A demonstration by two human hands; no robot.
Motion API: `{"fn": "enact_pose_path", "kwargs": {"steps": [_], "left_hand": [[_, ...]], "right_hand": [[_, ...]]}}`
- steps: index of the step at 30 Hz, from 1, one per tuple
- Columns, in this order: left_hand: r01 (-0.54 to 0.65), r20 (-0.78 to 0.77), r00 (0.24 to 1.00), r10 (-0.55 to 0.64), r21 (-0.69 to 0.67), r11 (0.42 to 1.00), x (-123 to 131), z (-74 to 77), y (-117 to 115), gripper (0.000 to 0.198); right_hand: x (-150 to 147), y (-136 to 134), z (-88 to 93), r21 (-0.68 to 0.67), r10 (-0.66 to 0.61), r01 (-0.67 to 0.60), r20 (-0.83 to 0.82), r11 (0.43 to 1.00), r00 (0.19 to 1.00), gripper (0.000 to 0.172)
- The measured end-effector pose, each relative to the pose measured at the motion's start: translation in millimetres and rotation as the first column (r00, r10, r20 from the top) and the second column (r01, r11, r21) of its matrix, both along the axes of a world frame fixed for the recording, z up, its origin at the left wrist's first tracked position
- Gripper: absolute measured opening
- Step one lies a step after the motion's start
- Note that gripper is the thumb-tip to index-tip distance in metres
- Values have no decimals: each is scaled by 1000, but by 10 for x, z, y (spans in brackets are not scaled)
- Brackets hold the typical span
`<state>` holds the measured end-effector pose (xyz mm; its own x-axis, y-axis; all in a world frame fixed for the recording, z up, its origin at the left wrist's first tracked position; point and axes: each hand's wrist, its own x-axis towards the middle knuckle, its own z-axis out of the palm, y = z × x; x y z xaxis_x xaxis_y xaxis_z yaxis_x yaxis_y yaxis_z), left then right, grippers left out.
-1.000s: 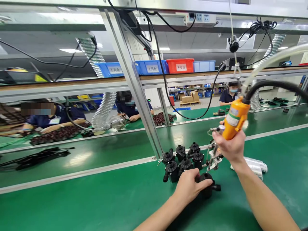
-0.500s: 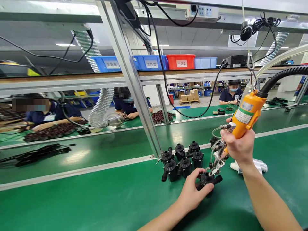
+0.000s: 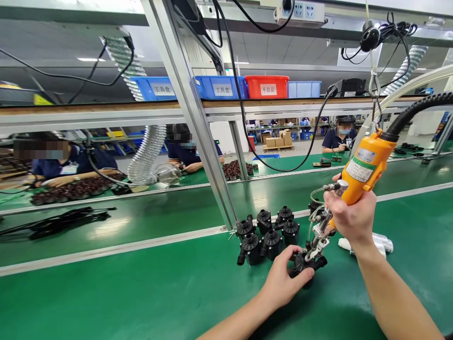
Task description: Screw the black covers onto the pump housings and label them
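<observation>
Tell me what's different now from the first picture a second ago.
The right hand has swung the orange power tool rightward, bringing its metal nose over the top of the black part under the left hand. That part's spout now points farther away from the person. Both hands keep their holds; the group of black parts stayed put.

Black plastic housings (image 3: 272,244), smooth green tabletop (image 3: 141,302)

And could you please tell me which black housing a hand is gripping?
The black housing under the orange tool: the left hand grips it; the six clustered housings stand untouched.
</observation>
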<state>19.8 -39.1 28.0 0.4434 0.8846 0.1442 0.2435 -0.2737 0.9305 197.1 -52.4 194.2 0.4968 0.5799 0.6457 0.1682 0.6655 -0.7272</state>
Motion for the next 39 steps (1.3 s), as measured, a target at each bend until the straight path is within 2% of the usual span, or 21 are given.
{"fn": "enact_pose_path", "kwargs": {"steps": [8, 15, 18, 20, 21, 23, 25, 26, 27, 29, 32, 35, 39], "left_hand": [[9, 28, 1000, -9, -8, 1000, 20, 57, -11, 45], [24, -31, 999, -23, 39, 999, 14, 70, -3, 41], [-81, -100, 991, 91, 97, 992, -12, 48, 6, 44], [-148, -91, 983, 158, 110, 983, -55, 43, 46, 48], [-129, -43, 990, 133, 71, 989, -83, 42, 78, 48], [53, 115, 992, -43, -84, 995, -136, 30, 155, 45], [252, 261, 946, -194, -213, 944, -162, -16, 224, 50], [292, 293, 931, -217, -243, 925, -159, -54, 245, 58], [284, 303, 931, -204, -250, 926, -144, -102, 254, 65], [177, 301, 948, -103, -229, 957, -92, -206, 238, 71], [49, 292, 956, 11, -197, 979, -12, -315, 174, 78], [95, 302, 953, -26, -216, 972, 16, -325, 148, 86], [162, 323, 943, -76, -249, 955, 0, -290, 184, 83]], "right_hand": [[-194, 104, -162, -89, 168, -162, 69, 983, 983, 38], [-191, 159, -223, -120, 121, -112, 79, 987, 989, 41], [-160, 188, -196, -91, 92, -87, 49, 992, 995, 43], [-96, 187, -145, -29, 53, -53, 11, 998, 999, 44], [-51, 175, -111, 7, 25, -25, -10, 1000, 1000, 45], [53, 123, -39, 75, -40, 43, -43, 996, 998, 45], [151, 46, 22, 113, -103, 108, -52, 988, 993, 41], [187, 6, 42, 117, -123, 128, -50, 985, 991, 39], [211, -29, 54, 114, -130, 134, -47, 984, 990, 37], [222, -75, 54, 95, -101, 106, -54, 990, 993, 37], [171, -76, 24, 75, 2, 5, -97, 997, 995, 40], [99, -41, 5, 68, 80, -71, -137, 995, 987, 40], [32, -24, 14, 45, 68, -63, -119, 997, 991, 38]]}}
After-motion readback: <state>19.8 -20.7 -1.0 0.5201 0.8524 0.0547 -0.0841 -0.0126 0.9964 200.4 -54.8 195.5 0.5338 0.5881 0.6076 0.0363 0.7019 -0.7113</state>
